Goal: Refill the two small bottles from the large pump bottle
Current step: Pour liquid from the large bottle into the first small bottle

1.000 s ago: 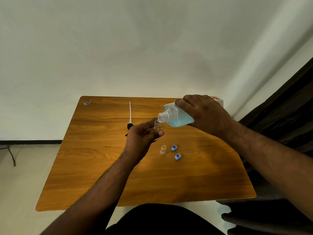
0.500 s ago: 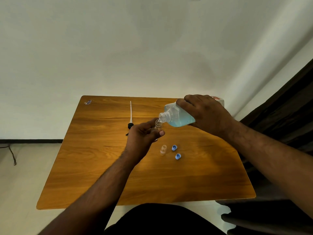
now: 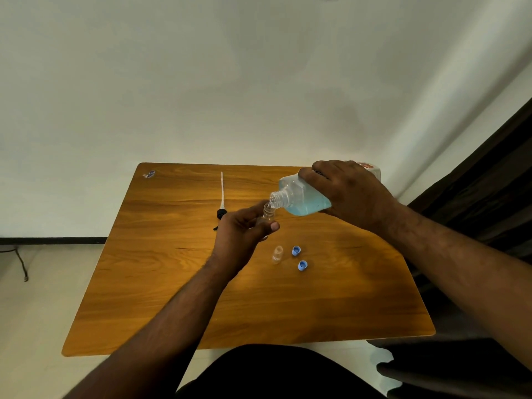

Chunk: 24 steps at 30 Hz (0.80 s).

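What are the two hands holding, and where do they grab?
Right hand grips the big bottle around its body. Left hand holds a small bottle by its lower body.

The large bottle [image 3: 302,197], part full of blue liquid, is tilted with its open neck at a small clear bottle's [image 3: 268,212] mouth. The second small bottle [image 3: 277,254] stands uncapped on the table.

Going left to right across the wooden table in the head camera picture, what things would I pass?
Small sticker at the far corner → white pump tube with black head → clear small bottle standing open → two blue caps → large tilted bottle of blue liquid.
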Tool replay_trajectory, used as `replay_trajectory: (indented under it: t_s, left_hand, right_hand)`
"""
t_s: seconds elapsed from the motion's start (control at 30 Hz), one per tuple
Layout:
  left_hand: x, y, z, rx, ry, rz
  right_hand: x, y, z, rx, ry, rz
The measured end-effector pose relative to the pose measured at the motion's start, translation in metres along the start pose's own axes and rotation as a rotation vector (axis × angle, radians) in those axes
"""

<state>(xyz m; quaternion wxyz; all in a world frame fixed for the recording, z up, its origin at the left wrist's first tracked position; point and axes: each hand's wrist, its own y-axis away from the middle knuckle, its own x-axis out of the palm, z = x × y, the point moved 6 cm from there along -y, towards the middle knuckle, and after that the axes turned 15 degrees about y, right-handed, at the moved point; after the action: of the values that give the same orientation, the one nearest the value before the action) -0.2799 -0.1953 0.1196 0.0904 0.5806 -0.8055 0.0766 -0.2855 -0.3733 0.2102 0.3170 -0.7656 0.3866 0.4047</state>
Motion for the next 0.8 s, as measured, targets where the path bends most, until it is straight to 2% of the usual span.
replay_trajectory:
  t_s: [0.8]
  left_hand:
    - [-0.0016,-0.0026,0.0012,0.025,-0.002,-0.009]
  right_hand:
    - [-0.0012,-0.0033,-0.0005,-0.003,0.018,0.035]
